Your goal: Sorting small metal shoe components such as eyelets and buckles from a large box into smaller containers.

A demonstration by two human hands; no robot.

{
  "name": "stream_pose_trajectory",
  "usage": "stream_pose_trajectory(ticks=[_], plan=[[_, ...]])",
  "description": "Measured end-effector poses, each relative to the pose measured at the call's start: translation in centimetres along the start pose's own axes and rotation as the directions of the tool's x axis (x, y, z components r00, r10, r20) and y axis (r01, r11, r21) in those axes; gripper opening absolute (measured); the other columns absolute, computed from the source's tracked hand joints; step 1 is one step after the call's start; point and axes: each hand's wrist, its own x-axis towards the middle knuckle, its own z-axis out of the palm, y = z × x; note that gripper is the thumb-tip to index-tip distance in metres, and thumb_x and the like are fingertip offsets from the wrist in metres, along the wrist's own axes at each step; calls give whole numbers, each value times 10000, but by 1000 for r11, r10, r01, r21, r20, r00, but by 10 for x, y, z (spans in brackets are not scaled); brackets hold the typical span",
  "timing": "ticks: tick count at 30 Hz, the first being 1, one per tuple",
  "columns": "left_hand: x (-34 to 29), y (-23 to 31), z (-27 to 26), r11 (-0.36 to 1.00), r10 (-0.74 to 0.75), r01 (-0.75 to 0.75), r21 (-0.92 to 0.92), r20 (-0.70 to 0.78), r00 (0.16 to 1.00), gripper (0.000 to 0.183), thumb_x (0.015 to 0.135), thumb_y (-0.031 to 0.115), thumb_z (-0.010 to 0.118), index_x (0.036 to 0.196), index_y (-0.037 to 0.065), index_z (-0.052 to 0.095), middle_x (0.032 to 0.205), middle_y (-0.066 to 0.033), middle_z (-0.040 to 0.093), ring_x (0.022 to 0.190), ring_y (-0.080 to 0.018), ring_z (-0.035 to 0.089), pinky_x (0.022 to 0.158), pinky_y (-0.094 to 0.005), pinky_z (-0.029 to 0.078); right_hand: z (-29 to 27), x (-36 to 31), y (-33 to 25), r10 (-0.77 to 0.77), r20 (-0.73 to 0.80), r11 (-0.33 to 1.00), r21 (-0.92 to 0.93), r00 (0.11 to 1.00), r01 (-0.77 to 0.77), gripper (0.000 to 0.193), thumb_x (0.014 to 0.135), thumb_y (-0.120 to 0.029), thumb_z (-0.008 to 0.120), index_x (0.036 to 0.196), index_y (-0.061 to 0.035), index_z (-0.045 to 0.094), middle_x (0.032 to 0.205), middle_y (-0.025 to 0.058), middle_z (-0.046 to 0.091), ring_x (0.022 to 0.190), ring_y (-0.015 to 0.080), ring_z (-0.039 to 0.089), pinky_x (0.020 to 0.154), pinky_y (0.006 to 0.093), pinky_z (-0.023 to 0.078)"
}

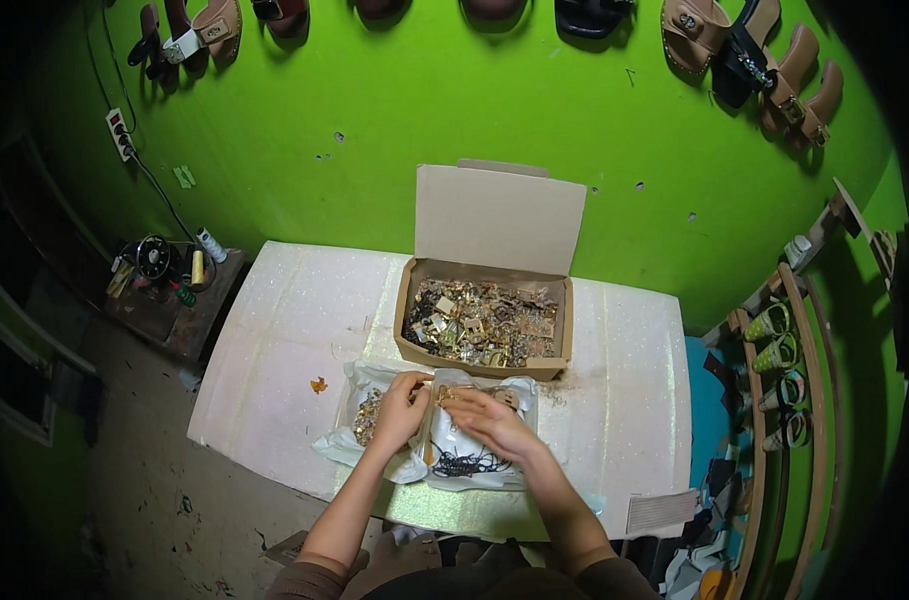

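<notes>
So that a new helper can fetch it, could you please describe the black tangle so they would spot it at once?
On the pale, sparkly table, before the open cardboard box, find the right paper-lined container of two side by side. The tangle lies at its end nearest the person. It looks black and stringy, unlike the gold-toned pieces in the left container.

Wall (305, 200): bright green, several chipped spots (639, 186); floor (140, 450): grey, littered with scraps (186, 505); small dark table (170, 328) at left; wooden rack (818, 400) standing at right
</notes>
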Motion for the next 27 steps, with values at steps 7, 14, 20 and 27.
stream_pose_trajectory(ticks=[7, 14, 20, 27], plan=[[47, 8, 21, 997, 36, -34, -66, 38, 999, 206, 807, 130, 489, 955, 11, 568, 973, -146, 541, 906, -264, 534, 798, -320, 411, -63, 13, -76, -85, -292, 972, -235, 953, 15, 411, 825, -15, 457, 1227, -29, 371, 1208, 167, 436, 1135, 230, 417, 973, 283, 325], [88, 16, 70, 995, 27, -16, -100, 115, 993, 230, 817, 173, 477, 951, 14, 574, 952, -150, 539, 921, -272, 519, 816, -329, 388, -140, 68, -88, -251, -334, 651, -753, 908, -97, 388, 775, -13, 455, 1162, 11, 456, 935, 103, 557, 858, 152, 523, 805, 218, 400], [104, 17, 101, 999, 42, -44, 9, 178, 983, 231, 793, 153, 473, 953, 21, 573, 951, -176, 535, 898, -314, 519, 805, -346, 399, -171, 109, -60, -130, -369, 292, -901, 920, -320, 454, 684, 15, 405, 1127, -15, 503, 1042, 207, 553, 994, 293, 524, 878, 305, 380], [112, 4, 119, 1000, 18, -18, -2, 168, 986, 213, 793, 142, 474, 946, 35, 575, 951, -171, 534, 891, -324, 518, 801, -359, 399, -168, 117, -58, -60, -425, 416, -833, 903, -364, 448, 700, -114, 524, 1129, 1, 463, 975, 252, 546, 932, 287, 542, 836, 323, 402]])
